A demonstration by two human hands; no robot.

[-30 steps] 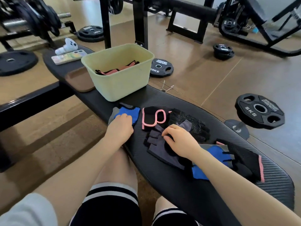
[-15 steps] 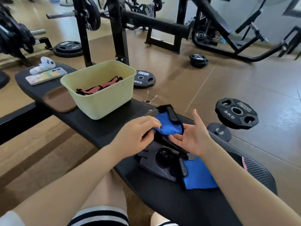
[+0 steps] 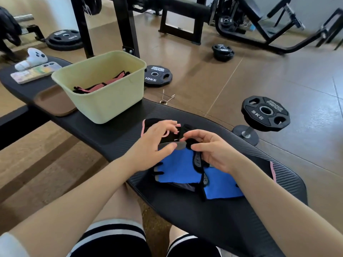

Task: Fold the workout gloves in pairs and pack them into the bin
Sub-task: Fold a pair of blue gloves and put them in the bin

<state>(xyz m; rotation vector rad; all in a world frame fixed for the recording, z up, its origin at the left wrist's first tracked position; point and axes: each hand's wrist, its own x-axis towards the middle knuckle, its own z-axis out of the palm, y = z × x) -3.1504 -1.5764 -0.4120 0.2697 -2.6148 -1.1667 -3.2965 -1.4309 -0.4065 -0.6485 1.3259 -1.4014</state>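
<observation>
Blue workout gloves [image 3: 178,168] lie on the black bench pad [image 3: 118,130]. The left hand [image 3: 150,147] pinches the upper glove's grey cuff; the right hand [image 3: 213,151] grips its black strap. Pale green bin [image 3: 111,101] stands beyond, well apart, holding pink-trimmed gloves [image 3: 102,84].

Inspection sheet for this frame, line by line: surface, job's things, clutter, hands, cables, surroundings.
Surface: black padded bench, ribbed cover, running from far left to near right.
Job's things: pale green bin on the bench, with a black-and-pink glove pair inside; two blue gloves overlapping at the near end; black gloves with pink trim behind the hands, another pink edge to the right.
Clutter: phone, white controller, brown pad at the far end.
Hands: left hand pinches the upper blue glove's edge; right hand pinches its black strap.
Cables: nothing seen.
Surroundings: weight plates, spring collar on the floor, machine frames.
</observation>
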